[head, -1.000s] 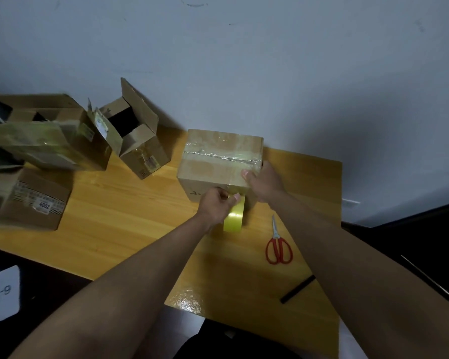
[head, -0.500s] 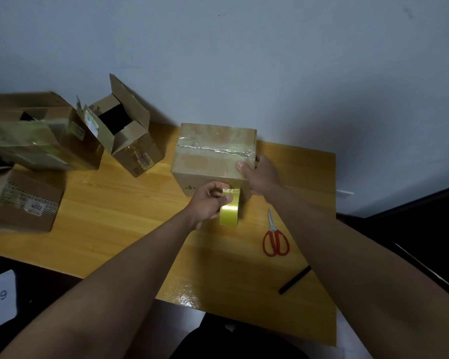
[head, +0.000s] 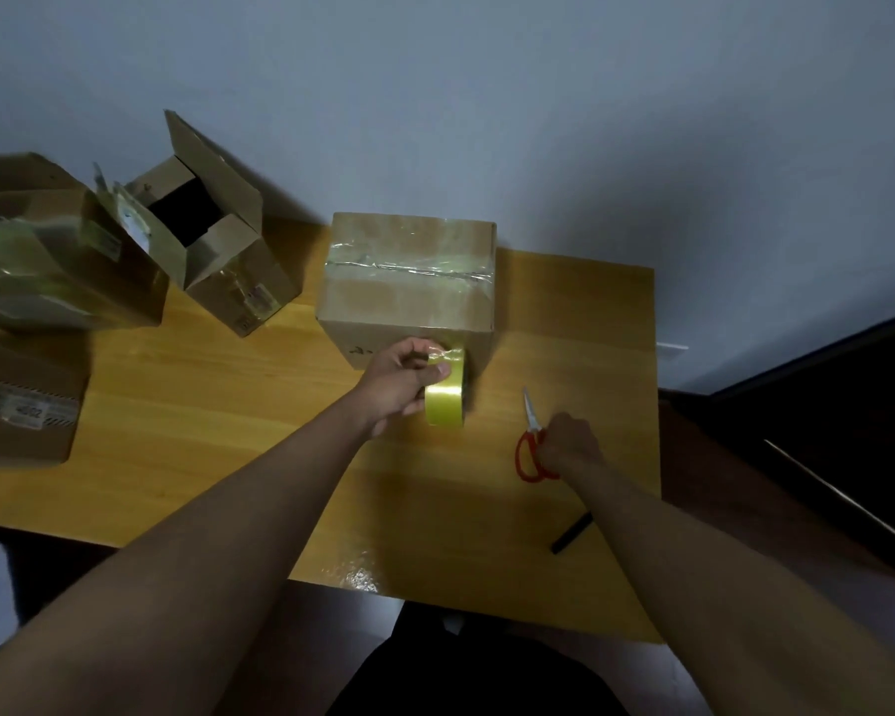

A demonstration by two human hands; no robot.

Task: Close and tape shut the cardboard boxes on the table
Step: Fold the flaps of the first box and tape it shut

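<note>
A closed cardboard box (head: pixel 409 297) stands at the back of the wooden table (head: pixel 218 421), with clear tape across its top seam. My left hand (head: pixel 401 382) grips a yellowish tape roll (head: pixel 445 392) held on edge against the box's front face, tape still running up to the box. My right hand (head: pixel 569 447) rests on the red handles of the scissors (head: pixel 530 447), which lie on the table to the right of the roll; its fingers curl over the handles.
An open box (head: pixel 218 240) with raised flaps stands to the left of the taped one. Further left is a stack of larger boxes (head: pixel 58 261) and a labelled box (head: pixel 22 405). A black stick (head: pixel 572 532) lies near the table's right front edge.
My right hand has left the box's front right corner and come down onto the scissors. My left hand has kept the tape roll against the box front.
</note>
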